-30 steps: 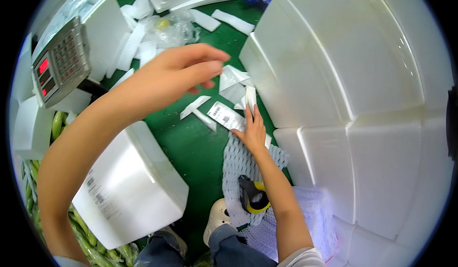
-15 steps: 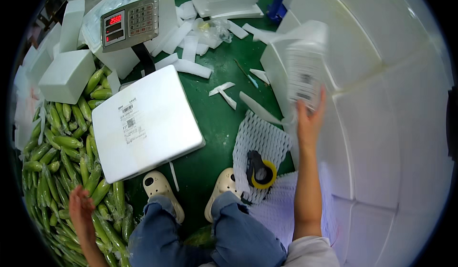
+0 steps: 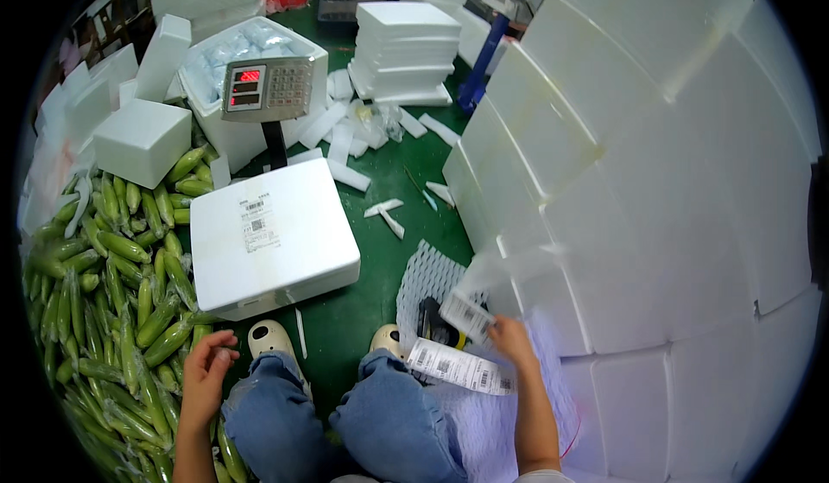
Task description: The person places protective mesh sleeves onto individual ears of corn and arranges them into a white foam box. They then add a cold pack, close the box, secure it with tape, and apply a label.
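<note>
My right hand (image 3: pixel 511 342) pinches a strip of white printed labels (image 3: pixel 465 366), which bends so that one part rises and another hangs near my knee. My left hand (image 3: pixel 207 372) holds nothing, its fingers loosely bent and apart, beside the heap of long green vegetables (image 3: pixel 129 328) in clear film. In front of my feet a white foam box (image 3: pixel 311 215), lid on and a printed label (image 3: pixel 259 224) stuck on top, rests by a scale display (image 3: pixel 268 88) on a post. Behind the labels, a black and yellow tape dispenser (image 3: pixel 429 317) is partly hidden.
White foam boxes (image 3: pixel 639 250) form a tall wall on the right. Foam lids (image 3: pixel 406 51) are stacked ahead, near foam scraps (image 3: pixel 345 138) on the green floor (image 3: pixel 380 250). An open foam box (image 3: pixel 250 47) holds bluish bags. Foam netting (image 3: pixel 423 271) lies by my right foot.
My right hand has come down from beside the box wall with the label strip, toward the tape dispenser. My left hand has shifted right, closer to my knee. The view has tilted up.
</note>
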Demonstrator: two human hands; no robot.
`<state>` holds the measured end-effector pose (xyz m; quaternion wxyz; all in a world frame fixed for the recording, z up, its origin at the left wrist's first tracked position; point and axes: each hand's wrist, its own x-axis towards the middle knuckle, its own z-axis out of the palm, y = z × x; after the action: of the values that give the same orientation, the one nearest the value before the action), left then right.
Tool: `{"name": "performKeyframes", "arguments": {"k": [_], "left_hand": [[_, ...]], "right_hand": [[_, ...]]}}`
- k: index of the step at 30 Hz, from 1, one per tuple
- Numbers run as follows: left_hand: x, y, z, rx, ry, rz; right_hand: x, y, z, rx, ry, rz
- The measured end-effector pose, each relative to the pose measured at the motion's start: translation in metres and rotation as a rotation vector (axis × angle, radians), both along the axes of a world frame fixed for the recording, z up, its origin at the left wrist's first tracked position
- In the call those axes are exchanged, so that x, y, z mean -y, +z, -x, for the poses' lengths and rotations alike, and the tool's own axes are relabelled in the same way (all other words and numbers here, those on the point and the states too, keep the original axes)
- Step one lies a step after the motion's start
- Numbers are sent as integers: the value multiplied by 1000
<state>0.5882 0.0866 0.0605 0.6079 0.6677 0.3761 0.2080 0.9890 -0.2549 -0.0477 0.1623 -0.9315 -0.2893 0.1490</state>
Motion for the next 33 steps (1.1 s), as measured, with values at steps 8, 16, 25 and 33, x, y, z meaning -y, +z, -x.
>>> {"name": "performKeyframes", "arguments": {"k": [8, 16, 25, 33], "left_hand": [[8, 24, 46, -64, -67, -109], [-58, -48, 18, -78, -22, 381], [-76, -289, 21, -896, -686, -223], [-89, -270, -5, -725, -490, -68]], "right_hand": [[-69, -55, -60, -98, -26, -104], [-113, -54, -99, -59, 398, 934], [-252, -97, -71, 151, 407, 252], [-241, -180, -49, -22, 364, 336]]}}
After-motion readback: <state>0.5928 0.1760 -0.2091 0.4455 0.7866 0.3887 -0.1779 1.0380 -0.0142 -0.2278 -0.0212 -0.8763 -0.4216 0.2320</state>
